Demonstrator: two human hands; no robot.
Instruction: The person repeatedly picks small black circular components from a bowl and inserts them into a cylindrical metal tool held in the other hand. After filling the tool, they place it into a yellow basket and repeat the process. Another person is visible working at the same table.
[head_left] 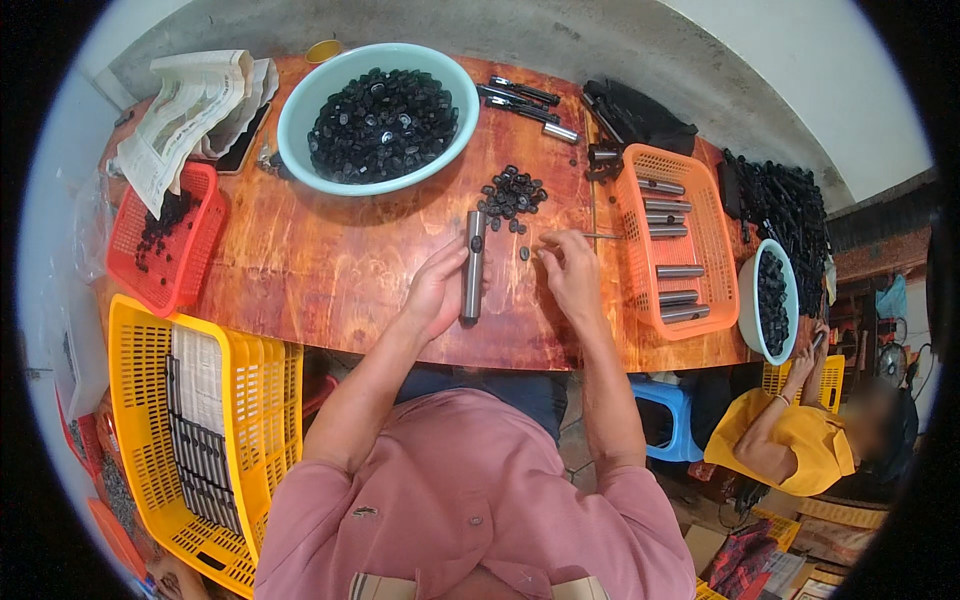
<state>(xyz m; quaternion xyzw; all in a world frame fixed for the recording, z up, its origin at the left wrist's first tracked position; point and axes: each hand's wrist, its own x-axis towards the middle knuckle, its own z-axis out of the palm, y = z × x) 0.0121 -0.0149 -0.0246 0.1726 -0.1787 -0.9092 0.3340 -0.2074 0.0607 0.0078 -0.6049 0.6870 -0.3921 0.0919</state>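
Note:
My left hand (437,290) is wrapped round a grey metal tube (473,275), held upright over the table's near edge. A small black oval piece (477,243) sits on the tube's side near its upper end. My right hand (570,268) has its fingers curled together just right of a loose black oval button (524,254); whatever is between the fingertips is hidden. Behind these knuckles a thin rod (608,236) points toward the orange basket, and I cannot tell whether the hand grips it. A small heap of black buttons (512,192) lies beyond both hands.
A pale blue basin (290,150) full of black pieces stands behind. The orange basket (728,250) at right holds several metal tubes. To the left are a red basket (205,235) and a yellow crate (275,400). A co-worker in yellow (745,430) sits at far right.

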